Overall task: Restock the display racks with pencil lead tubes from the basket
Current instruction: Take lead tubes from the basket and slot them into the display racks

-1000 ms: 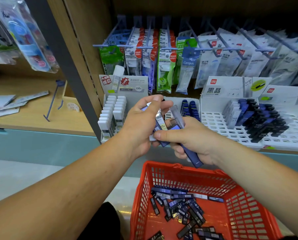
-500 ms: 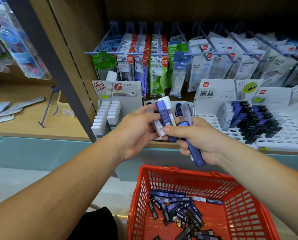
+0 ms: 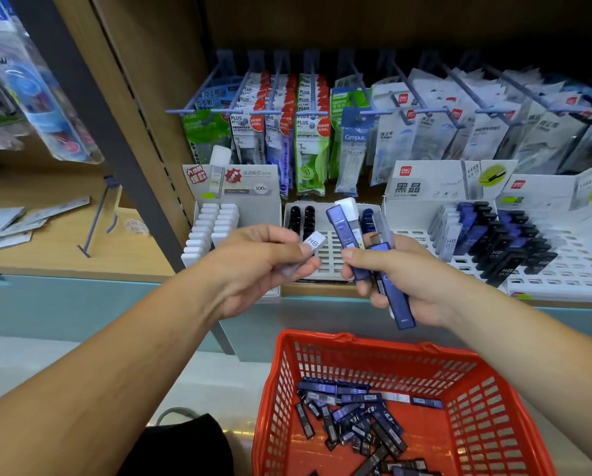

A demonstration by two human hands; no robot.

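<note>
My left hand (image 3: 256, 266) pinches one white-capped lead tube (image 3: 311, 244) marked HB, held in front of the middle rack (image 3: 325, 259). My right hand (image 3: 401, 280) grips a bundle of several blue and white-capped lead tubes (image 3: 356, 235), fanned upward, with one long blue tube sticking out below the palm. The red basket (image 3: 383, 352) sits below my hands with several dark blue lead tubes (image 3: 353, 417) loose on its floor. The middle rack holds a few black and blue tubes at its back.
A white rack of white-capped tubes (image 3: 212, 228) stands at the left. A wide white grid rack (image 3: 562, 266) with blue and black tubes fills the right. Packets hang on blue hooks (image 3: 308, 111) above. A grey shelf upright (image 3: 116, 149) runs diagonally at the left.
My left hand has drawn one white-capped tube out of the bundle and moved left, apart from my right hand. The right hand keeps the remaining tubes.
</note>
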